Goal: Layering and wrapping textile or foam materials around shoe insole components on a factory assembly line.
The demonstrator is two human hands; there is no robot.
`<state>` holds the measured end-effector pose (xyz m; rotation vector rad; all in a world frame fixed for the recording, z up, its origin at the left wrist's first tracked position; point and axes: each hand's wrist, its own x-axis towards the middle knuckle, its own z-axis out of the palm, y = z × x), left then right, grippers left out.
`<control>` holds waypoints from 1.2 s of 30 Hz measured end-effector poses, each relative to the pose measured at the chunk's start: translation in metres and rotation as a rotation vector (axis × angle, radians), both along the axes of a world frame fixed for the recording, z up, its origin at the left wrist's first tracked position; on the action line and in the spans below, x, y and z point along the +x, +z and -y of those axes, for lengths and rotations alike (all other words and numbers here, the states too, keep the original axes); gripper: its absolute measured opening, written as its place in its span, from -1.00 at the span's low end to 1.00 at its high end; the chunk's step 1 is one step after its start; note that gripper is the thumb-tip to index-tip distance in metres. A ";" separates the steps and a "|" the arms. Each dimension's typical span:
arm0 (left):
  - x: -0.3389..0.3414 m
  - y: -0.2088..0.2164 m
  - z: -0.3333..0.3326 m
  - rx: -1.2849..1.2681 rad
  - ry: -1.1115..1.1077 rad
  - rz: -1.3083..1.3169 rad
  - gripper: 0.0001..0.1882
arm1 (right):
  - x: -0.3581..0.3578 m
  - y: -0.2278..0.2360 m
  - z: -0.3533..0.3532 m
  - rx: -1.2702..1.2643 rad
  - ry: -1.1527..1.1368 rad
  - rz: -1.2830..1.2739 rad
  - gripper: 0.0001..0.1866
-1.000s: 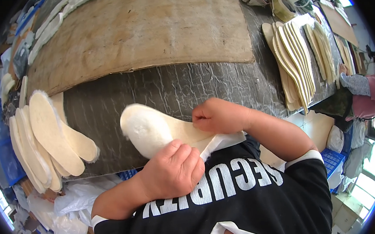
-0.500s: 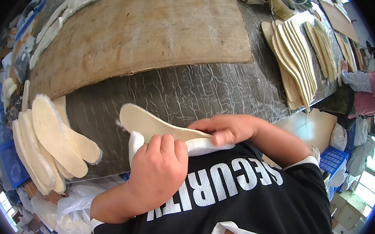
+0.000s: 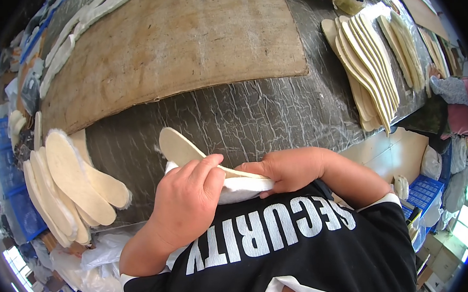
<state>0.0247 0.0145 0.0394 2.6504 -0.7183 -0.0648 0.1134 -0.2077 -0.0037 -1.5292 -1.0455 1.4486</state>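
A beige insole [image 3: 178, 144] with a fluffy edge is held close to my chest at the near table edge. Under it shows a white, soft layer [image 3: 242, 187], bent away from the beige face. My left hand [image 3: 189, 192] grips the insole's middle, fingers curled over its upper edge. Around the narrower end at the right, my right hand [image 3: 291, 169] is closed, thumb and fingers pinching the beige and white layers together. The far end of the insole sticks up past my left hand. My left palm hides part of the white layer.
Fluffy-edged insoles [image 3: 76, 176] lie piled at the left. A fanned row of beige insoles [image 3: 367, 71] stands at the right, another bundle [image 3: 404, 52] beyond. A brown board [image 3: 183, 41] covers the far dark tabletop [image 3: 242, 110]. A person's grey sleeve [image 3: 450, 88] shows far right.
My right hand has closed around the insole's right end, where its fingers were more spread. My left hand has shifted slightly left, and the insole stands more tilted.
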 end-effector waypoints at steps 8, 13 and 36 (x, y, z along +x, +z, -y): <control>-0.001 0.002 0.004 -0.052 0.003 0.004 -0.85 | 0.002 -0.010 0.001 0.078 0.036 -0.029 -0.32; 0.000 -0.001 0.006 -0.025 0.025 -0.070 -0.82 | 0.012 0.013 -0.003 0.051 0.076 0.147 -0.40; -0.007 -0.043 -0.017 0.100 0.148 0.442 -0.76 | -0.033 -0.031 0.025 0.043 -0.235 1.429 -0.37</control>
